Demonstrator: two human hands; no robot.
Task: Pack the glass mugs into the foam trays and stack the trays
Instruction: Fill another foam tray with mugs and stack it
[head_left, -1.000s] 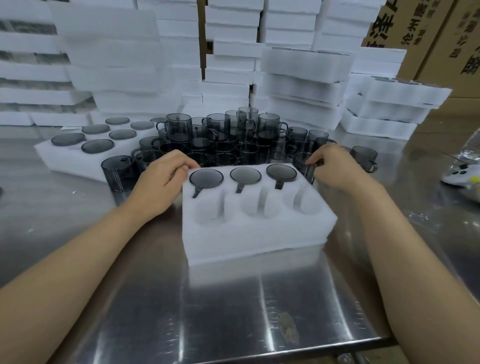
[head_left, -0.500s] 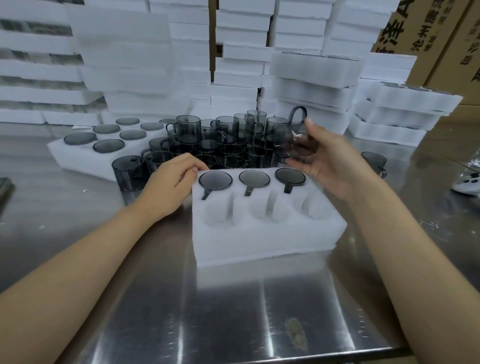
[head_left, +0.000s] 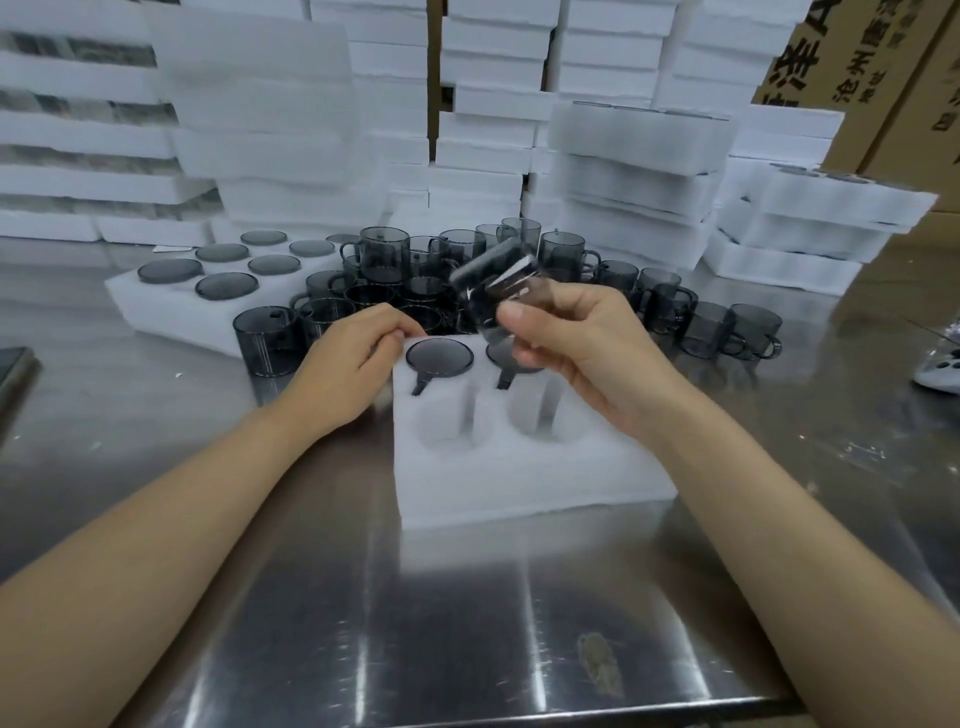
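Note:
A white foam tray (head_left: 519, 478) lies in front of me on the steel table. Mugs sit upside down in its back row; one dark mug base (head_left: 439, 357) shows plainly, and the near-row holes are bare. My right hand (head_left: 582, 348) grips a smoky glass mug (head_left: 493, 291), tilted and blurred, in the air above the tray's back row. My left hand (head_left: 343, 374) holds the tray's back left corner, fingers curled over its edge. A cluster of loose grey glass mugs (head_left: 467, 275) stands just behind the tray.
A filled foam tray (head_left: 156, 306) lies at the back left. Tall stacks of white foam trays (head_left: 639, 171) line the back, with cardboard boxes (head_left: 883, 78) at the far right. A white object (head_left: 940, 369) rests at the right edge, a dark flat item (head_left: 13, 369) at the left.
My right hand took a mug from the cluster, lifted it, and brought it left and nearer, tipping it over the tray. My left hand stayed on the tray's corner.

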